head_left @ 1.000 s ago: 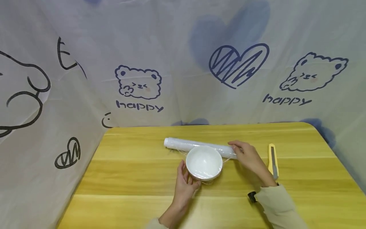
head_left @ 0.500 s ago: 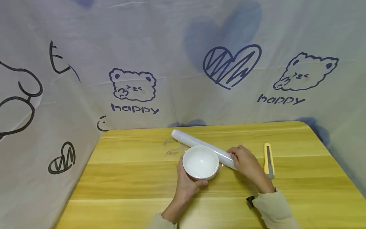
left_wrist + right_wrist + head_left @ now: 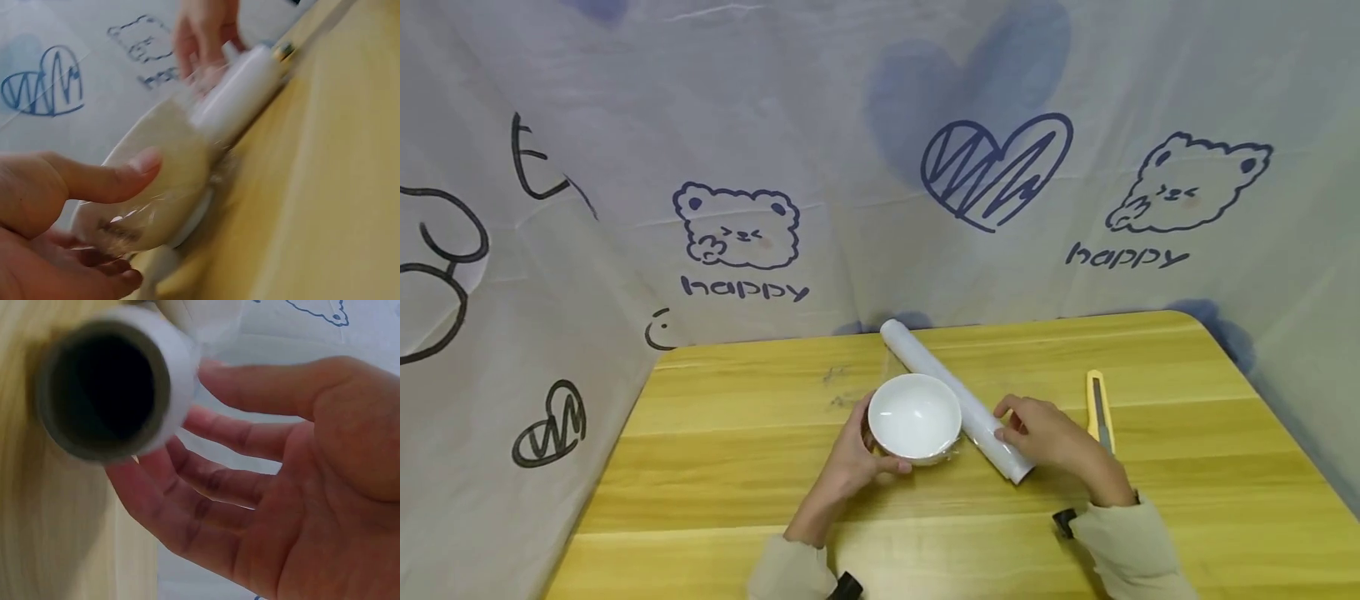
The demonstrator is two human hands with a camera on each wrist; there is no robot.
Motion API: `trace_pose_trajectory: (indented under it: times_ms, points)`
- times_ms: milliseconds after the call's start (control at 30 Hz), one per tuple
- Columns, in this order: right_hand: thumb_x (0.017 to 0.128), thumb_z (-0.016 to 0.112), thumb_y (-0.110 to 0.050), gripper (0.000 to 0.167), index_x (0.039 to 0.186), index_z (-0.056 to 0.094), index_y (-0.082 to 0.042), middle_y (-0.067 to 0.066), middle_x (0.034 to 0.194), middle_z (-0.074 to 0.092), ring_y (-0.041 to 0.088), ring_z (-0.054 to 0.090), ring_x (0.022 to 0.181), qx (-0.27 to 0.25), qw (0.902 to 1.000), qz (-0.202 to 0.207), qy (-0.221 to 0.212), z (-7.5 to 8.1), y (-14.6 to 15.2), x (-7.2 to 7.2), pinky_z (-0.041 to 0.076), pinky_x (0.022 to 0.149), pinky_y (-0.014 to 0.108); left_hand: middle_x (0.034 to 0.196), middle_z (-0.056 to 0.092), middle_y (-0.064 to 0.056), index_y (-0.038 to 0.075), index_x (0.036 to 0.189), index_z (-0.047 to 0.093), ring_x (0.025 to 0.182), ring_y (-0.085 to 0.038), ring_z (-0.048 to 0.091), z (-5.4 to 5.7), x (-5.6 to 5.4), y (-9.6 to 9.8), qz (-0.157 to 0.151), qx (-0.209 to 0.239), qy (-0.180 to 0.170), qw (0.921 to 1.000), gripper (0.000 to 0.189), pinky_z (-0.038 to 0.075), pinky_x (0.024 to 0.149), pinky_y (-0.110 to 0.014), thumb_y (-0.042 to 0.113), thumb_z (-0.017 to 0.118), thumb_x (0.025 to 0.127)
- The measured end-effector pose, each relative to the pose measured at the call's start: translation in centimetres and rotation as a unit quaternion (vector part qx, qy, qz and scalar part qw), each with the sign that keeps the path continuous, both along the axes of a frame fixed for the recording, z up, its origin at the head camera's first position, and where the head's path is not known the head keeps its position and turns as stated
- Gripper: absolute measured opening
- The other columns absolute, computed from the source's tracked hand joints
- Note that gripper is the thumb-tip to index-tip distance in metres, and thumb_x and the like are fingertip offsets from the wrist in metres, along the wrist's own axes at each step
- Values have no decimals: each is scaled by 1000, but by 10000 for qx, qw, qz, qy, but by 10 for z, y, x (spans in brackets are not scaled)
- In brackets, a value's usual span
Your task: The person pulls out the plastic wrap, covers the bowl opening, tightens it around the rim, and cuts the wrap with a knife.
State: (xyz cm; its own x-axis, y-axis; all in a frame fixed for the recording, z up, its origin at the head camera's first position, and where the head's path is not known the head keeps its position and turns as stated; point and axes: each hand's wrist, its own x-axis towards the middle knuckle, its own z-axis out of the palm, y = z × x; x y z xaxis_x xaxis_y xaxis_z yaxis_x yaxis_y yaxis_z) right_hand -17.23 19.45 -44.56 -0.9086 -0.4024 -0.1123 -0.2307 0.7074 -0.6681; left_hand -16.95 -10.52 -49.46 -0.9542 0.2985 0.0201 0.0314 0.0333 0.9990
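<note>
A white bowl (image 3: 914,417) sits opening-up in front of me, with clear cling film (image 3: 153,209) crinkled over its outer side. My left hand (image 3: 850,462) holds it from the left, thumb along the near side and fingers round the left side. Just right of the bowl, a long roll of cling film (image 3: 951,392) lies slanted across the table, its hollow end towards me. Beside that end is my right hand (image 3: 1047,433), its thumb tip and fingers touching the roll, fingers spread and only slightly bent. In the right wrist view the dark core (image 3: 103,387) faces the camera.
A yellow utility knife (image 3: 1099,408) lies to the right, beyond my right hand. The wooden table (image 3: 715,467) ends at a pale cloth (image 3: 842,250) with printed bears and hearts, hanging behind and at both sides.
The roll has turned from nearly crosswise to a steep slant, its near end swinging towards me. The bowl has shifted slightly left with my left hand, and my right hand's fingers have loosened.
</note>
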Motion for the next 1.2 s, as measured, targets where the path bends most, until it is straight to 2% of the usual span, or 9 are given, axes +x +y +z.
trace_pose_trajectory:
  times_ms: [167,300,400,533,633,733,833,1000,1200]
  points:
    - [101,66,-14,45,138,52,7,2,83,58,15,51,69,-103,9991,337,-219,1,-4,3,45,61,31,159,33,-26,-4,160,21,145,-44,36,5,-9,-14,-272,-16,-212,9994,113,36,116,-41,-25,82,67]
    - [103,64,-17,50,144,48,7,3,89,62,14,55,75,-260,9982,430,-316,2,-3,0,48,66,31,165,19,-26,-5,161,7,149,-44,28,7,-8,-15,-339,-110,-368,9987,120,31,118,-43,-25,81,69]
    - [105,60,-18,48,144,48,6,7,99,65,17,59,83,-484,9979,395,-159,0,0,-5,51,70,33,167,9,-28,-6,160,-3,150,-44,23,7,-3,-9,-209,-257,-365,9988,126,26,119,-48,-22,83,69]
    - [107,56,-18,47,146,47,5,21,117,65,29,65,100,-708,9973,194,80,-6,1,-11,56,80,42,164,15,-31,-8,159,-4,149,-47,24,6,5,3,130,-659,107,9977,132,20,121,-56,-14,90,67]
    - [108,54,-21,51,149,44,7,27,126,62,36,64,110,-771,9969,177,-49,-13,-3,-16,55,87,48,162,21,-32,-8,159,-4,148,-48,25,5,10,11,434,-909,440,9939,136,16,121,-59,-11,93,64]
    - [109,53,-23,54,150,41,9,28,128,61,37,64,110,-842,9956,248,-314,-19,-6,-18,55,89,50,161,22,-32,-7,160,-1,148,-48,24,4,13,15,707,-999,533,9910,135,14,121,-60,-11,93,63]
    - [109,51,-23,53,150,41,9,28,128,61,37,63,111,-876,9948,278,-431,-23,-7,-18,55,90,51,159,28,-31,-6,159,7,145,-47,30,1,14,18,850,-954,581,9901,130,19,121,-59,-11,94,62]
    - [110,48,-21,49,147,45,11,25,125,63,35,64,109,-877,9951,249,-390,-25,-6,-16,55,89,49,155,34,-29,-5,158,15,141,-46,37,-1,8,13,646,-688,548,9940,123,26,119,-58,-15,91,61]
    - [109,51,-21,48,145,45,11,22,114,65,28,66,97,-1228,9893,67,-789,-24,-11,-14,59,77,41,159,29,-27,-2,161,13,143,-46,35,-1,-9,-4,185,-190,-39,9996,123,31,118,-51,-22,86,64]
